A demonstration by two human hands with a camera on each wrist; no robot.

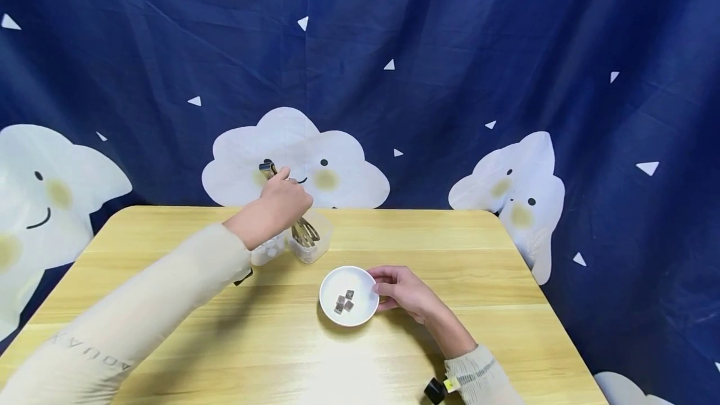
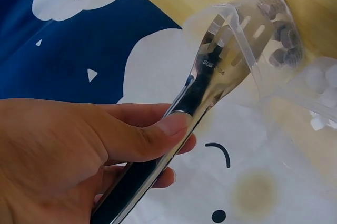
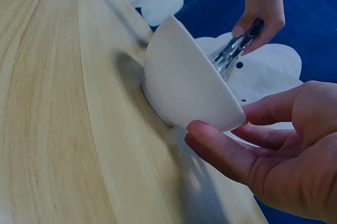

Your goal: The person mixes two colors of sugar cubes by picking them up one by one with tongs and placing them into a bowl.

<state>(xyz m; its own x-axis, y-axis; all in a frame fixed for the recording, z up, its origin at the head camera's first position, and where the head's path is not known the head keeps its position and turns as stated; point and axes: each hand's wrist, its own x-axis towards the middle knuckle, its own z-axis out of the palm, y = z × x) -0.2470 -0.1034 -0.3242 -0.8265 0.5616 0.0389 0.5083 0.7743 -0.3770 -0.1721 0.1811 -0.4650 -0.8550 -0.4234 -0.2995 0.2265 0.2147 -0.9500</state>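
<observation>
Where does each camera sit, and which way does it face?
Head: on the head, facing forward and down at the table, white bowl and curtain; left hand, right hand and sleeves show.
Left wrist: on that wrist, facing metal tongs at a clear container; left hand shows.
Right wrist: on that wrist, facing the bowl's side; right hand near, left hand beyond.
Shared by head and right wrist: bowl, tongs, both hands.

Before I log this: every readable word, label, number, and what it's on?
"SUS", then digits ending "04" (first digit unclear): metal serving tongs.
Left sleeve: lettering upside down, too distorted to quote reliably.
Yellow tag by the right cuff: too small to read.
White bowl: no text visible.
</observation>
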